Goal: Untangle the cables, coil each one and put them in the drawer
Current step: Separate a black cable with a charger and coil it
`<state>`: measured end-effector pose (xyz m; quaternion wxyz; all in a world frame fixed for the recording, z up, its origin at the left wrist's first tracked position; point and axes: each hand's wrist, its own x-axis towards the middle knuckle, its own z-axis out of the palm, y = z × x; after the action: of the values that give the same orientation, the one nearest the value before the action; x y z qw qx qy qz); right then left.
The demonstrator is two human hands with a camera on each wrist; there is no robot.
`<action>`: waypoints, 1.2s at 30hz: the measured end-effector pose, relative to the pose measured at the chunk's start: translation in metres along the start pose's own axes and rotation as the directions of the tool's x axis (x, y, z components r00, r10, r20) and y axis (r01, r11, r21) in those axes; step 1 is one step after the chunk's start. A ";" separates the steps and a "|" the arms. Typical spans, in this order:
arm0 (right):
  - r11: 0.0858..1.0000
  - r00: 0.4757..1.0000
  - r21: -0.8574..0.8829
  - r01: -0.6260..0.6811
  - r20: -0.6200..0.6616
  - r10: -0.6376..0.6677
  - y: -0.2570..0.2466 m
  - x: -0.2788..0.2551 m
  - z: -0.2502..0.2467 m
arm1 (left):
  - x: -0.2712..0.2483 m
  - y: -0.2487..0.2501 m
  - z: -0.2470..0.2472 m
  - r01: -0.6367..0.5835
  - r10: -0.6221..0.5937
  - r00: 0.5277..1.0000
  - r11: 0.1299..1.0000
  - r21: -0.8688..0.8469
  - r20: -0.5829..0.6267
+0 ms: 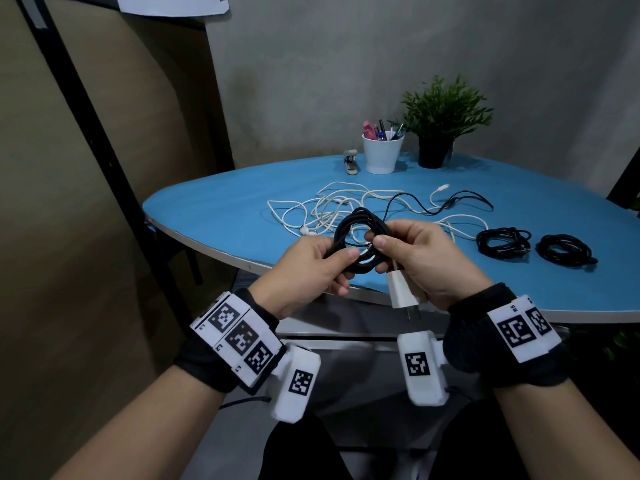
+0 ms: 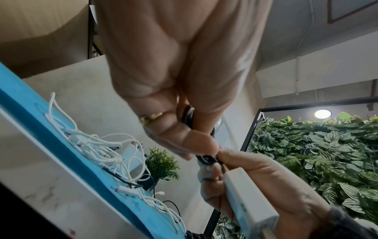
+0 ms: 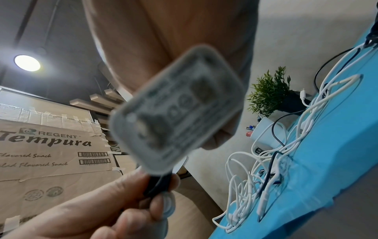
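A black cable coil is held above the near edge of the blue table. My left hand grips its left side; my right hand pinches its right side. A white plug adapter hangs from the right palm, seen close and blurred in the right wrist view and side-on in the left wrist view. A tangle of white cables with one loose black cable lies behind the hands. Two coiled black cables rest at the right.
At the back of the table stand a white cup of pens, a potted plant and a stapler. Brown cardboard covers the left side. A grey surface lies below the table edge.
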<state>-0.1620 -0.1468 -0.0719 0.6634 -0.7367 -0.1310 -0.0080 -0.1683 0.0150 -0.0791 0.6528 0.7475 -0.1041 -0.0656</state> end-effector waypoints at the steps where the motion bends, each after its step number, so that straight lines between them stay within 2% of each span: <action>1: 1.000 1.000 -0.002 0.007 -0.001 -0.007 0.000 0.000 0.001 | -0.001 0.000 0.000 -0.004 0.004 1.000 1.000 0.015 0.006; 6: 1.000 1.000 -0.014 0.013 -0.003 -0.013 -0.001 0.000 0.000 | -0.004 0.002 0.000 -0.025 0.024 0.998 0.999 0.023 0.052; 12: 0.999 0.999 0.005 0.032 0.015 -0.032 -0.002 0.001 0.000 | -0.002 -0.001 0.002 0.013 -0.008 0.999 0.988 -0.156 0.033; 15: 1.000 1.000 -0.004 0.023 0.011 -0.023 -0.003 0.001 -0.001 | 0.001 -0.004 0.005 0.009 -0.012 1.000 0.977 -0.211 -0.013; 23: 0.998 1.000 -0.055 0.019 -0.010 -0.019 0.001 0.002 -0.002 | 0.002 -0.008 0.012 -0.040 0.011 0.990 0.979 -0.202 -0.144; 29: 0.999 1.000 -0.043 0.019 0.014 -0.018 0.004 0.003 0.000 | 0.003 -0.007 0.014 -0.057 -0.008 0.988 0.913 -0.404 -0.157; 36: 1.000 1.000 -0.013 0.016 -0.005 -0.016 0.002 0.004 0.001 | 0.003 -0.006 0.009 -0.050 -0.011 0.993 0.867 -0.496 -0.117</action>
<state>-0.1582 -0.1452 -0.0735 0.6590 -0.7397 -0.1352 -0.0162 -0.1671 0.0064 -0.0862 0.8291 0.5552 -0.0531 -0.0400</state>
